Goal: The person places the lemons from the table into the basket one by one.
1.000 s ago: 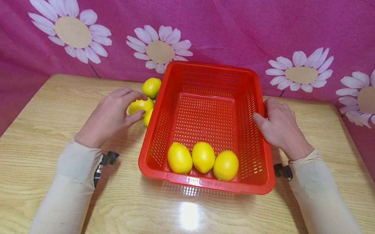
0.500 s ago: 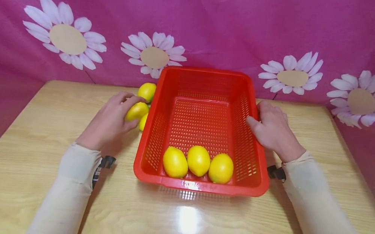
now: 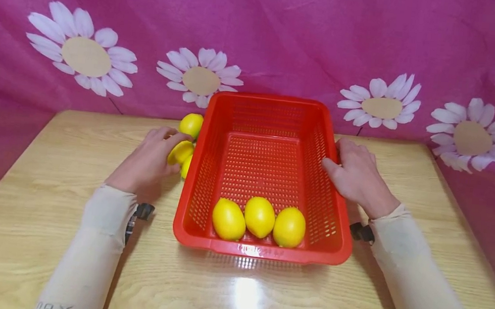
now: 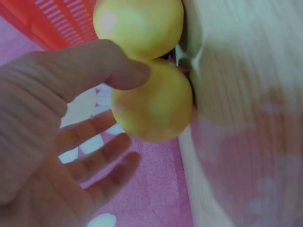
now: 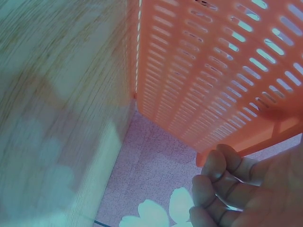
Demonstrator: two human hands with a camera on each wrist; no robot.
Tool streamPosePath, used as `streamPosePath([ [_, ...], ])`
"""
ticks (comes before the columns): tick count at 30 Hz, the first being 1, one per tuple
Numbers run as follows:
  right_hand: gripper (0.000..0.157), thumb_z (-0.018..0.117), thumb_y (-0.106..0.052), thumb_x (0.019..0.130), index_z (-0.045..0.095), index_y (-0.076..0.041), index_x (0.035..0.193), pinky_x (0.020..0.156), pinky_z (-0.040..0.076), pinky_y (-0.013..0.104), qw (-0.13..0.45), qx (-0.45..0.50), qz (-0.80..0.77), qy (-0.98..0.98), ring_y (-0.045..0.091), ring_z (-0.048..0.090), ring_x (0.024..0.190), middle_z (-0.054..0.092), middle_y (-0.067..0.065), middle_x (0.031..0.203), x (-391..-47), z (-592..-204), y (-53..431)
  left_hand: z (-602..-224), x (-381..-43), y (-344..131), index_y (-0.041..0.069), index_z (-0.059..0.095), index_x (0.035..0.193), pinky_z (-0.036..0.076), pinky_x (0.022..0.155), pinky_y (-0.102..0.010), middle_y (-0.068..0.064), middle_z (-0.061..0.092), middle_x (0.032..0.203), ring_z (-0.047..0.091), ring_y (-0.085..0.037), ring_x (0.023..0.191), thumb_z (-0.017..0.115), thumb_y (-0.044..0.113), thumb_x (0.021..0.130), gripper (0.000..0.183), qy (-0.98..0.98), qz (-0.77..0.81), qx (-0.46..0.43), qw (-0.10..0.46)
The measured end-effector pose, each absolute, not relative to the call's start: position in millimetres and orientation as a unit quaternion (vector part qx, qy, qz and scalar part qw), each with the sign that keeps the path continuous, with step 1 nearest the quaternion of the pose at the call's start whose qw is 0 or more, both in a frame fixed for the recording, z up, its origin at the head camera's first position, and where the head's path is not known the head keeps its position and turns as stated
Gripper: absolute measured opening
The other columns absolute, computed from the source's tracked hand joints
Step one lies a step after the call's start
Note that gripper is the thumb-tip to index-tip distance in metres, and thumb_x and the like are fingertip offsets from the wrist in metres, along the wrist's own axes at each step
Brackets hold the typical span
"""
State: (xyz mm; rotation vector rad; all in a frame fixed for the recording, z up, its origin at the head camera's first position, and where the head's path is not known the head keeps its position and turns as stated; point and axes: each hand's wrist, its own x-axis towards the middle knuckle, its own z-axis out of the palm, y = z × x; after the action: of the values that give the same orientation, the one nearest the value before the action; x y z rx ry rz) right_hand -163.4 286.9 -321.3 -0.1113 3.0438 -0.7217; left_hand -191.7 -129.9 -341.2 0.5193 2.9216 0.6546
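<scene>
A red perforated basket (image 3: 256, 251) stands on the wooden table with three lemons (image 3: 259, 218) in a row at its near end. Outside its left wall, my left hand (image 3: 144, 162) has thumb and index finger around a lemon (image 3: 180, 152). In the left wrist view the thumb lies across that lemon (image 4: 158, 106), and the other fingers spread behind it. Another lemon (image 3: 186, 168) sits right beside it, partly hidden by the basket, and one more (image 3: 191, 125) lies farther back. My right hand (image 3: 359, 177) grips the basket's right rim, thumb over the inner side, fingers outside.
The table (image 3: 234, 292) runs back to a magenta cloth (image 3: 286, 34) printed with white daisies, which also hangs at both sides. Dark cameras are strapped at both wrists. Light reflects off the table in front of the basket.
My left fingers have closed in around the middle lemon beside the basket. My right hand keeps its hold on the rim. The whole scene sits slightly lower and farther left in view.
</scene>
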Motion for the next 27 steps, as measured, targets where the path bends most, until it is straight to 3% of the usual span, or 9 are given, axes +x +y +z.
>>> streamPosePath([
  [10,0.039,0.052,-0.032,0.098,0.056,-0.002,0.125,0.086,0.038,0.046,0.009,-0.035,-0.226,0.974,0.033,0.052,0.101,0.064,0.018,0.105,-163.9,-325.0,283.6,-357.4,-202.4,-132.9,0.014,0.051,0.149,0.047,0.113,-0.06,-0.018,0.042,0.152,0.038,-0.04,0.14,0.074,0.005,0.09,0.064,0.957,0.218,0.18,0.068],
  [17,0.039,0.054,-0.029,0.098,0.055,-0.003,0.126,0.067,0.057,0.038,0.015,-0.027,-0.234,0.972,0.031,0.059,0.093,0.065,0.017,0.105,-163.8,-321.8,286.7,-359.3,-205.3,-129.8,0.014,0.055,0.146,0.045,0.116,-0.059,-0.014,0.044,0.151,0.04,-0.037,0.139,0.073,0.003,0.091,0.059,0.954,0.234,0.175,0.063],
  [27,0.04,0.052,-0.029,0.099,0.055,-0.001,0.126,0.07,0.054,0.039,0.013,-0.038,-0.232,0.972,0.032,0.06,0.094,0.066,0.019,0.105,-166.0,-323.9,287.1,-360.7,-205.4,-134.7,0.015,0.054,0.146,0.045,0.116,-0.06,-0.016,0.044,0.153,0.046,-0.037,0.135,0.076,0.006,0.091,0.06,0.951,0.249,0.169,0.066],
])
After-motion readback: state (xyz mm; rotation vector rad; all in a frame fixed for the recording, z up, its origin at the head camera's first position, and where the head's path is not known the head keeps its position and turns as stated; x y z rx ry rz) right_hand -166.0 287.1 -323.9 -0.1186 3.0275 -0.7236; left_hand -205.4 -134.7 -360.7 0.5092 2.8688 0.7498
